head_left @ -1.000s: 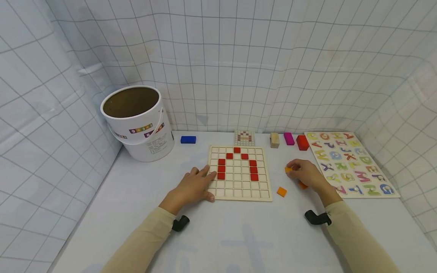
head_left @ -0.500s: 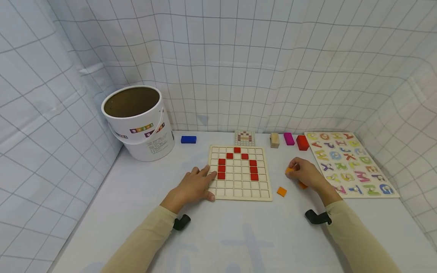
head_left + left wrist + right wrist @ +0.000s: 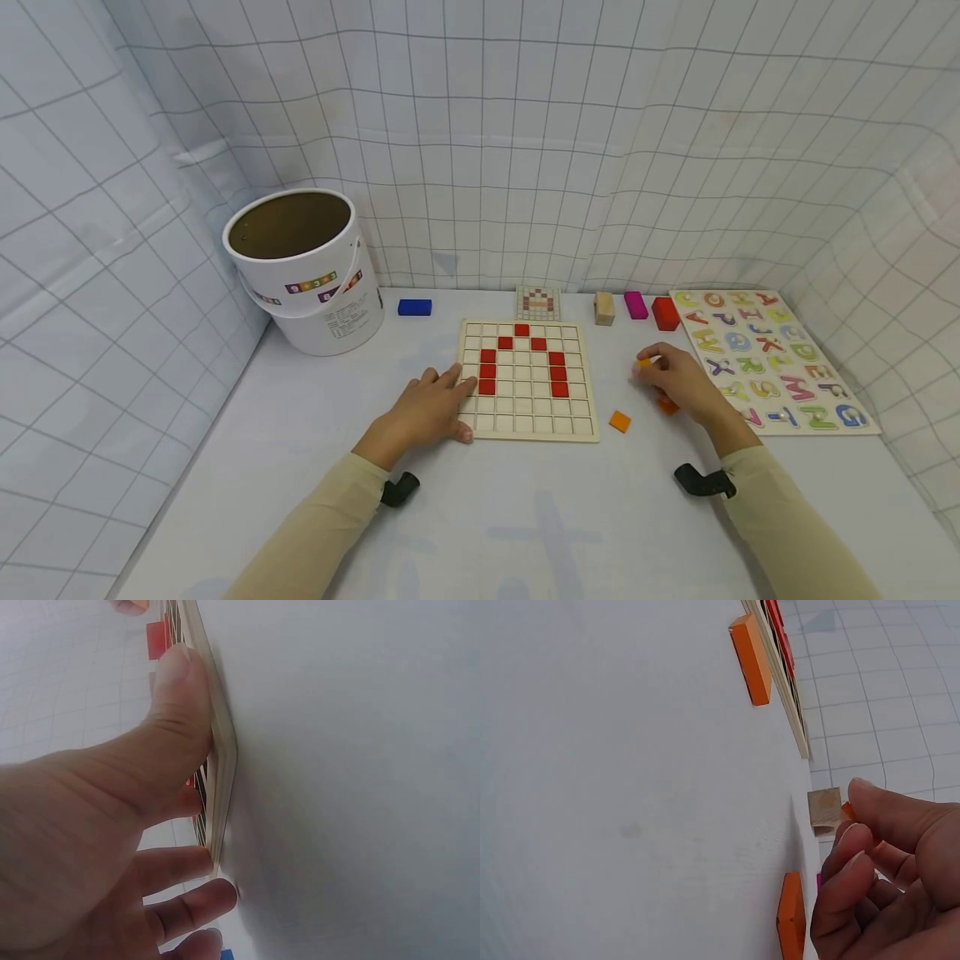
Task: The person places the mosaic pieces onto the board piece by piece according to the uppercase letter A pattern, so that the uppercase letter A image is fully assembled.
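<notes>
My left hand (image 3: 425, 410) rests on the left edge of the wooden grid board (image 3: 532, 423), fingers spread; in the left wrist view its thumb (image 3: 181, 697) lies along the board's rim. Red square tiles (image 3: 487, 371) sit in the board's cells in an arch shape. To the right of the board, my right hand (image 3: 681, 385) pinches an orange square tile (image 3: 643, 363) between thumb and fingertips, mostly covered by them in the right wrist view. One loose orange tile (image 3: 619, 422) lies beside the board's lower right corner, and another orange tile (image 3: 667, 406) lies under the right hand.
A small pattern card (image 3: 537, 303) lies behind the board. A blue block (image 3: 415, 307) and a white bucket (image 3: 330, 292) stand left. A plain wooden block (image 3: 603, 308), a magenta block (image 3: 635, 305), a red block (image 3: 665, 314) and an alphabet puzzle board (image 3: 765, 362) are at right.
My right hand has shifted slightly away from me and to the right, with the orange tile lifted along in its fingers. The left hand has stayed in place on the board.
</notes>
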### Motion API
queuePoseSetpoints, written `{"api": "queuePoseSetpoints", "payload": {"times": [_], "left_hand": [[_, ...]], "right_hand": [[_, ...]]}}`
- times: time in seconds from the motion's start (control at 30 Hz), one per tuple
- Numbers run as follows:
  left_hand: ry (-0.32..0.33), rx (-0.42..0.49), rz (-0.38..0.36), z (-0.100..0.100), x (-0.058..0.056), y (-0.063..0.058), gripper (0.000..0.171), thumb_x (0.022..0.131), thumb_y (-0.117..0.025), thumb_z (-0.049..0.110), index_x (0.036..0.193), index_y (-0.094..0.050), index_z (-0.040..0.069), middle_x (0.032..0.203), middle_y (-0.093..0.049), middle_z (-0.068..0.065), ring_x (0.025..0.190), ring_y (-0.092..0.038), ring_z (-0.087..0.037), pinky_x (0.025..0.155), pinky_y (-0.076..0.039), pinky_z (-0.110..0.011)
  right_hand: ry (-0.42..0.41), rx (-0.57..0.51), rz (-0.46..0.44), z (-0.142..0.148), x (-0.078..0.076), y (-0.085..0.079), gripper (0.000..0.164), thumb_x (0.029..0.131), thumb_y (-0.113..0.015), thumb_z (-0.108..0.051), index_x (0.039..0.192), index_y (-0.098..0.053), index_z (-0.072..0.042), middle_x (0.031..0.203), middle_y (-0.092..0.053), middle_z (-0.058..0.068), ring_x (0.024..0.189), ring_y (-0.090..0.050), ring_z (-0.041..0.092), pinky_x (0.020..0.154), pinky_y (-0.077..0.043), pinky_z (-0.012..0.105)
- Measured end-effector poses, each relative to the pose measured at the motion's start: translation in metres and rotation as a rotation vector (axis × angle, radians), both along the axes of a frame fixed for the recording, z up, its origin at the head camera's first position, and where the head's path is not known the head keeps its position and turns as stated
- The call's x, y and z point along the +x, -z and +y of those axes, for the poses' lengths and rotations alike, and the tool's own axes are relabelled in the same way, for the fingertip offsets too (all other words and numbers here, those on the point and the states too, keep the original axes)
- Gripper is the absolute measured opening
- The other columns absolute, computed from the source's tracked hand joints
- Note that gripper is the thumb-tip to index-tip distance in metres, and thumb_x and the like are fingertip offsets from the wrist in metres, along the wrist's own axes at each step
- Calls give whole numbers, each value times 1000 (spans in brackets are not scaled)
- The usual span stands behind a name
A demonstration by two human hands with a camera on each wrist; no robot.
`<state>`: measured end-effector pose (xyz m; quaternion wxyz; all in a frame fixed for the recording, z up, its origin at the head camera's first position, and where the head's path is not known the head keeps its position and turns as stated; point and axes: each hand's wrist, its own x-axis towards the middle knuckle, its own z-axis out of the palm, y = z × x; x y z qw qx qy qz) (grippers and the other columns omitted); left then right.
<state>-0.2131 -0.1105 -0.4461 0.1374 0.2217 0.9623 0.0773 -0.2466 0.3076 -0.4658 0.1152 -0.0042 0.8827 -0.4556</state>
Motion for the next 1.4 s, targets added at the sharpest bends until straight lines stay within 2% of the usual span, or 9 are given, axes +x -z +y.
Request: {"api": "queuePoseSetpoints", "payload": {"times": [0.23, 0.53, 0.67, 0.8, 1.03, 1.13, 1.2, 1.4], "left_hand": [[0, 7, 2, 1, -1, -2, 91, 80, -79, 50, 156, -44, 15, 164, -31, -19, 135, -40, -40, 106, -37, -56], [-7, -1, -12, 0, 3, -1, 91, 80, -80, 49, 156, -43, 15, 165, -30, -19, 136, -40, -41, 106, -38, -57], [-8, -13, 5, 0, 2, -1, 91, 80, -80, 50, 157, -43, 15, 165, -30, -18, 136, -40, -41, 106, -37, -57], [-6, -16, 4, 1, 1, -1, 91, 80, -79, 49, 157, -43, 15, 165, -30, -18, 136, -40, -41, 106, -37, -57], [-9, -10, 3, 1, 1, 1, 91, 80, -80, 50, 156, -44, 16, 164, -31, -18, 135, -41, -40, 105, -38, -56], [-5, -9, 9, 0, 2, 0, 91, 80, -79, 50, 156, -44, 15, 164, -31, -18, 135, -41, -40, 103, -39, -56], [-1, -5, 11, 0, 2, -1, 90, 80, -79, 50, 156, -44, 15, 164, -32, -19, 134, -41, -40, 103, -40, -56], [6, 2, 12, 0, 1, 0, 91, 79, -79, 50, 155, -45, 14, 163, -32, -19, 135, -41, -42, 104, -39, -57]], "right_hand": [[27, -60, 21, -2, -2, -2, 41, 100, -66, -25, 134, -53, -6, 87, -56, 10, 72, -56, 21, 62, -50, 28], [-1, -106, 15, -20, -4, 4, 39, 99, -67, -15, 133, -53, -4, 87, -55, 9, 68, -55, 18, 58, -47, 26], [-9, -150, 21, -34, -9, 3, 38, 98, -67, -12, 131, -51, -3, 84, -56, 8, 68, -55, 18, 59, -48, 25], [-36, -165, -16, -54, -13, 0, 38, 98, -67, -13, 132, -51, -4, 85, -58, 8, 69, -55, 19, 62, -49, 25], [-108, -218, -61, -95, -14, -8, 37, 96, -68, -13, 128, -52, -4, 83, -60, 8, 64, -54, 19, 58, -48, 25], [-150, -176, -49, -110, -15, -10, 35, 95, -69, -14, 126, -55, -5, 82, -61, 9, 60, -55, 19, 55, -46, 26], [-175, -106, -20, -118, -18, -10, 33, 93, -71, -15, 122, -59, -6, 82, -60, 8, 58, -55, 19, 55, -45, 26], [-211, 140, 104, -136, -22, -7, 28, 89, -77, -16, 115, -68, -9, 80, -55, 5, 73, -51, 18, 63, -41, 29]]}}
